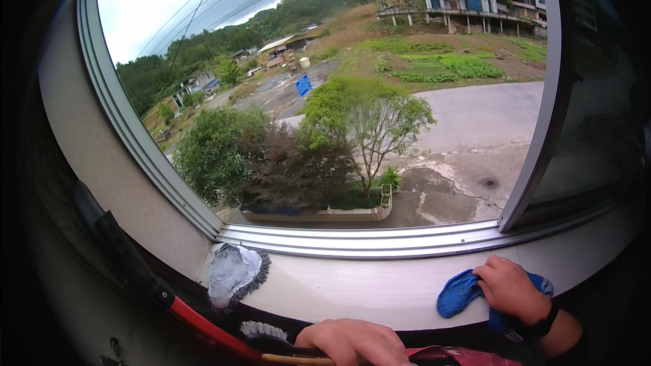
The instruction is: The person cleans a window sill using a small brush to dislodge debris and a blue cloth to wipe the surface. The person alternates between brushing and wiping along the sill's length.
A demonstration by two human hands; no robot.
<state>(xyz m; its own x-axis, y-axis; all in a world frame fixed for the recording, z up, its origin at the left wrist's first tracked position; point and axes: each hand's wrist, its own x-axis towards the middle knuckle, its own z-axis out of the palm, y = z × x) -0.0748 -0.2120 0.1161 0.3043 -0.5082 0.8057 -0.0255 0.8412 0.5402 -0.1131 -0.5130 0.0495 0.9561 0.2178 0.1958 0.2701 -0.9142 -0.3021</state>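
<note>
My right hand presses a blue cloth onto the pale window sill, fingers bunched over it. Part of the cloth hangs below the sill's front edge. At the bottom, my left hand is curled around the dark handle of a brush with grey bristles. A thin wooden stick runs under these fingers, its far end out of sight. On the sill's left end lies a cleaning pad with a whitish back and grey microfibre fringe.
A red and black pole slants along the left below the sill. Metal sliding tracks border the sill's back. The window opening has a sliding sash at right; trees and a paved road lie outside, well below.
</note>
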